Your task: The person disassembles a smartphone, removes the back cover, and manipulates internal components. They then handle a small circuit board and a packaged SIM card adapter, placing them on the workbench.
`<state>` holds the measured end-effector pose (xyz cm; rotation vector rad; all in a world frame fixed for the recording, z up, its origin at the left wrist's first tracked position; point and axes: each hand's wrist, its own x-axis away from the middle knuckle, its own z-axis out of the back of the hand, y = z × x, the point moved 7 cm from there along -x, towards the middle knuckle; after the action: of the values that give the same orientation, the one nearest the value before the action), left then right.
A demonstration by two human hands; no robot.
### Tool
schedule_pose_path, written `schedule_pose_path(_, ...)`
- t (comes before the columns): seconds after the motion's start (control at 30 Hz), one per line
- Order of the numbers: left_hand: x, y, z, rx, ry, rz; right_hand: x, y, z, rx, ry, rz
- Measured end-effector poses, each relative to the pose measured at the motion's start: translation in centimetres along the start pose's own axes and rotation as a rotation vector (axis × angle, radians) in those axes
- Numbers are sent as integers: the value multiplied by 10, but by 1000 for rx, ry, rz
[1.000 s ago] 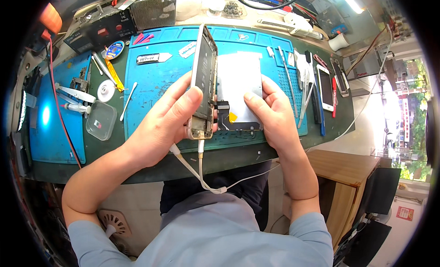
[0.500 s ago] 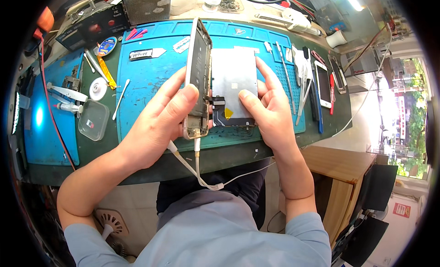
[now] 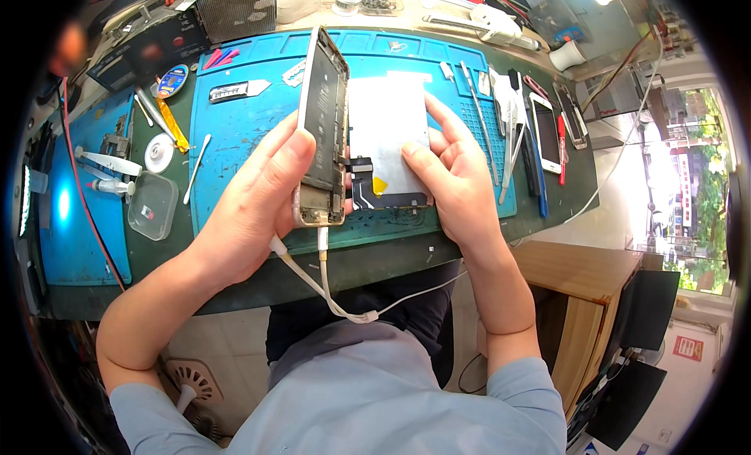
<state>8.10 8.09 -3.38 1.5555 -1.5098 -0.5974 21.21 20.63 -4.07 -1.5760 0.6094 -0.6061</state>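
Above the blue work mat [image 3: 250,134], my left hand [image 3: 262,185] is closed round an opened phone body [image 3: 323,123], tilted up on its long edge with its inside showing. A white charging cable [image 3: 323,248] is plugged into the bottom end of that body. My right hand [image 3: 458,177] grips a phone screen assembly [image 3: 387,123] by its right edge, thumb on the silvery back. Near its lower end are a yellow tape patch and a dark flex cable, close to the phone body. Whether the flex is joined there I cannot tell.
Cotton swab [image 3: 197,170], clear plastic box [image 3: 153,206], white spool [image 3: 159,153] and syringe [image 3: 112,187] lie left. On the right are tweezers [image 3: 512,154], a white phone [image 3: 545,134] and a red pen [image 3: 562,146]. A blade cutter [image 3: 238,91] lies beyond my left hand.
The whole view has shifted slightly, so the mat and tools appear a little further left and up. Both hands keep the same hold on the phone body and the screen assembly.
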Motion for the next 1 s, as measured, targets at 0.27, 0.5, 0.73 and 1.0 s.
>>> schedule_pose_path(0.27, 0, -1, 2, 3, -9, -10, -1, 1, 0, -33, 28, 2)
schedule_pose_path(0.5, 0, -2, 4, 10, -12, -4, -1, 0, 0, -15, 22, 5)
schedule_pose_path(0.73, 0, -1, 2, 42, -28, 11, -1, 0, 1, -30, 28, 17)
schedule_pose_path(1.0, 0, 0, 1, 60, -58, 12, -1, 1, 1, -7, 31, 19)
